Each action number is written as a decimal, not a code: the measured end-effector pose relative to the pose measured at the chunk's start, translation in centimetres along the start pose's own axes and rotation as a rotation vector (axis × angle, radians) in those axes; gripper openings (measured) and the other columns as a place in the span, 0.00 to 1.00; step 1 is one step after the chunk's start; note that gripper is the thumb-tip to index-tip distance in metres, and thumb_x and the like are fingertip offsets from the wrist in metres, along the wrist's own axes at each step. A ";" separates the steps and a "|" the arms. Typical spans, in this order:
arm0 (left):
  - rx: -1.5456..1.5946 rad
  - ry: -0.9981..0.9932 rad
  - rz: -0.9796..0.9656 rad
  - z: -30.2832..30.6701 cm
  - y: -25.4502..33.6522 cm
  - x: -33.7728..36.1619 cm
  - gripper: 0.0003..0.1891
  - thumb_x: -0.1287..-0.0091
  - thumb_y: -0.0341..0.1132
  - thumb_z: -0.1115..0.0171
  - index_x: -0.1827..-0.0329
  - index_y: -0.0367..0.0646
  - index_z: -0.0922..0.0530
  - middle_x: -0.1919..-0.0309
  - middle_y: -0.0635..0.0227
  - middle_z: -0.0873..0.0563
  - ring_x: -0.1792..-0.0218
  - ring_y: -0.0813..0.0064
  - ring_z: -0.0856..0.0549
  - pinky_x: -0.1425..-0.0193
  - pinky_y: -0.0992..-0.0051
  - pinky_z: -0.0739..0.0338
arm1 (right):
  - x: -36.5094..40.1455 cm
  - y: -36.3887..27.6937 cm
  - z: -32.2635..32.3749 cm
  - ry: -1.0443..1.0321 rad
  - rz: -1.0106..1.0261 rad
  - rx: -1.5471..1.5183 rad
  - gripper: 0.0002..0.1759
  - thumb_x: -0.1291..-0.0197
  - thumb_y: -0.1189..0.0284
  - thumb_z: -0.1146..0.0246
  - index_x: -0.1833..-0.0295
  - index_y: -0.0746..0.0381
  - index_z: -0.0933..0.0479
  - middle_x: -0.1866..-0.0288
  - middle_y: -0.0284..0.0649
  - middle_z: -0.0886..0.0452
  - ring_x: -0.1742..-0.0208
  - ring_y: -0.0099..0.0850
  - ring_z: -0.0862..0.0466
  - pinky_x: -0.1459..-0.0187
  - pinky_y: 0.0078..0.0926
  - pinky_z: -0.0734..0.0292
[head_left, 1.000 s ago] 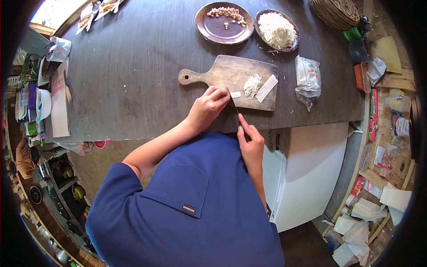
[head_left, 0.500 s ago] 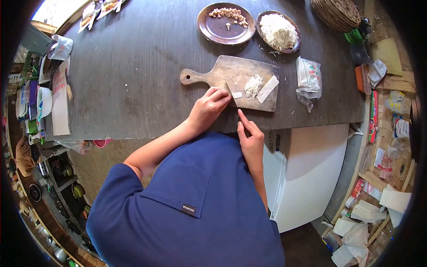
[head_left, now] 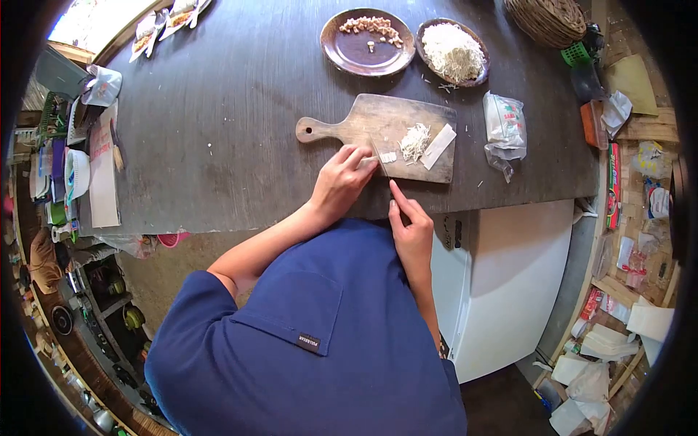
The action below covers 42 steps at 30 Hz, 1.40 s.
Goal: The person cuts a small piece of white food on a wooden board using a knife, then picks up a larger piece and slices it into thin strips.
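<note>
**Knife across a white piece on the board, both hands closed**

Our right hand (head_left: 411, 231) has its grip closed round the knife (head_left: 381, 166), with the index finger laid along the spine. The blade's long axis runs from about 5 o'clock at the hand to 11 o'clock over the board (head_left: 363, 120). Our left hand (head_left: 340, 182) has a narrow, curled grip, its fingertips pinning the white piece (head_left: 387, 157). That piece lies at 3 o'clock from those tips, just beside the blade, and its length crosses the blade's line. The left hand is the nearer one to it. At 2 o'clock from the piece are the shreds (head_left: 414, 142) and then a strip (head_left: 438, 145). On the table (head_left: 218, 109) a bag (head_left: 504, 127) lies at 3 o'clock, and a plate (head_left: 356, 54) and a bowl (head_left: 476, 69) at 12.
</note>
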<state>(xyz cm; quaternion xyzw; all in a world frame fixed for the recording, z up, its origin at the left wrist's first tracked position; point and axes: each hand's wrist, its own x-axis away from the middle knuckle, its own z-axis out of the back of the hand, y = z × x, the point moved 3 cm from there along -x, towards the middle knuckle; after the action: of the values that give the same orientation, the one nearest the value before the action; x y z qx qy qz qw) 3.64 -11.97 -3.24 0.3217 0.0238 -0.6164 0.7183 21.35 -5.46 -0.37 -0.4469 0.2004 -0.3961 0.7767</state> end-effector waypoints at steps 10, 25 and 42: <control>-0.073 -0.038 -0.080 -0.1 -0.5 0.0 0.16 0.39 0.26 0.28 0.46 0.39 0.13 0.49 0.67 0.14 0.47 0.65 0.13 0.41 0.68 0.14 | 0.7 0.6 0.1 -0.016 -0.053 0.014 0.24 0.27 0.74 0.32 0.28 0.50 0.14 0.62 0.43 0.15 0.65 0.36 0.16 0.56 0.34 0.19; -0.030 -0.013 -0.044 -0.2 -0.6 0.3 0.15 0.38 0.26 0.27 0.47 0.39 0.13 0.51 0.67 0.14 0.49 0.64 0.14 0.43 0.68 0.14 | 0.4 -0.1 -0.1 0.009 -0.022 0.065 0.24 0.27 0.73 0.32 0.28 0.46 0.13 0.62 0.40 0.15 0.64 0.36 0.14 0.55 0.35 0.18; -0.008 0.013 -0.011 -0.2 -0.5 0.1 0.14 0.38 0.26 0.25 0.49 0.41 0.12 0.52 0.68 0.13 0.49 0.64 0.12 0.46 0.67 0.13 | 2.1 0.8 0.3 0.019 0.002 0.103 0.24 0.28 0.74 0.32 0.28 0.46 0.14 0.61 0.41 0.14 0.63 0.38 0.14 0.55 0.36 0.18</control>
<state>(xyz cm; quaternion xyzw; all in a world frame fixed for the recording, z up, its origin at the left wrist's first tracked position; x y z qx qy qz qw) 3.26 -11.97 -3.66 0.3230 0.0326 -0.6179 0.7161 23.17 -6.79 -0.77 -0.4022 0.1876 -0.4093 0.7972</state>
